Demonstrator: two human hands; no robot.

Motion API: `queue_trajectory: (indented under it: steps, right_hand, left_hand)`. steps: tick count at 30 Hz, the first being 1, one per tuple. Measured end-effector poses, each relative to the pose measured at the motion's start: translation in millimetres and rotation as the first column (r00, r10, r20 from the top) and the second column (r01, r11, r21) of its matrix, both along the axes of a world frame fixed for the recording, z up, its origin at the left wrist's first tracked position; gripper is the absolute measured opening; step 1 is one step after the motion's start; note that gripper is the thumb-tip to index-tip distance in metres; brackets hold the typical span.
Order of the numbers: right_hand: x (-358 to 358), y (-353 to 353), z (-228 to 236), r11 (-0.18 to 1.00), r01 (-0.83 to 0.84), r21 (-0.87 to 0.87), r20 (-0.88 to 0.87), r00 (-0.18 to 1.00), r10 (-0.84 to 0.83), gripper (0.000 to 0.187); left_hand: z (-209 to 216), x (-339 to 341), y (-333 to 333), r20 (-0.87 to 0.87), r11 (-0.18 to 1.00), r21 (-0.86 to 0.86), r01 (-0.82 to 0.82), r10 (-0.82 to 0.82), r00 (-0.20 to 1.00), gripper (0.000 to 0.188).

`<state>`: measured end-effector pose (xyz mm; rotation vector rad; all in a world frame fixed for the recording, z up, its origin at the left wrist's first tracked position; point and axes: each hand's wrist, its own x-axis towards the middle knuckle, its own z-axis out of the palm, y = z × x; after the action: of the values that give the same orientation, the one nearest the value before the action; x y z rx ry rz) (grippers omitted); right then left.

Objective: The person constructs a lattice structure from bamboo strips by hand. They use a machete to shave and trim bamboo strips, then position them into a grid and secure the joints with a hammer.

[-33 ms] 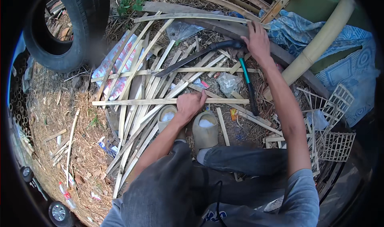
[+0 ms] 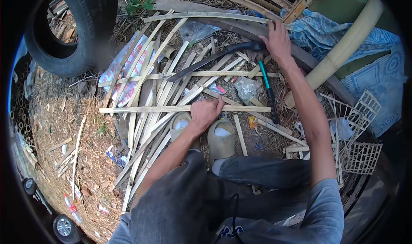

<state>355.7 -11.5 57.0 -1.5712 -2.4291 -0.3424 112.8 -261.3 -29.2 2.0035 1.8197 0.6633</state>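
My left hand [image 2: 205, 111] is closed around a pale split bamboo strip [image 2: 150, 109], which lies crosswise just beyond my slippers [image 2: 221, 143]. My right hand [image 2: 278, 42] reaches farther out, its fingertips at the right end of another long bamboo strip [image 2: 206, 15]; the thumb stands apart from the fingers. Close under that hand is a hammer [image 2: 265, 78] with a green and black handle. A machete [image 2: 197, 67] with a black grip rests on the strips, its handle end beside the hammer's head.
Many loose bamboo strips [image 2: 165, 93] overlap on the straw-strewn ground. A tyre [image 2: 81, 38] stands at far left. On the right are a thick bamboo pole [image 2: 347, 46], blue patterned cloth [image 2: 369, 76] and a slatted lattice piece [image 2: 362, 158]. A plastic bottle [image 2: 73, 208] lies lower left.
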Motion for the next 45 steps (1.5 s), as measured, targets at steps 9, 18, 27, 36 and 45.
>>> queue_trajectory:
  steps: [9, 18, 27, 36, 45]
  right_hand:
    - [-45, 38, -20, 0.986, -0.161, -0.032, -0.254, 0.956, 0.148, 0.038]
    - [-117, 41, -55, 0.976, -0.206, 0.062, -0.308, 0.927, 0.215, 0.03]
    - [-141, 57, -60, 0.988, -0.15, 0.03, -0.44, 0.886, 0.148, 0.029]
    - [-121, 53, -50, 0.968, -0.228, 0.11, -0.511, 0.822, 0.251, 0.034]
    - [-70, -94, -11, 0.968, -0.189, -0.164, -0.63, 0.775, 0.045, 0.018]
  left_hand:
    - [33, -5, -33, -0.015, 0.995, 0.013, 0.102, -0.102, 0.995, 0.031]
    - [24, 6, -58, -0.028, 0.965, -0.105, 0.24, -0.244, 0.969, 0.034]
    - [29, 11, -51, -0.015, 0.961, -0.107, 0.254, -0.257, 0.966, 0.04]
    - [4, 1, -43, -0.015, 0.967, -0.139, 0.215, -0.219, 0.976, 0.043]
    - [-16, -12, -30, -0.081, 0.957, -0.163, 0.241, -0.257, 0.963, 0.04]
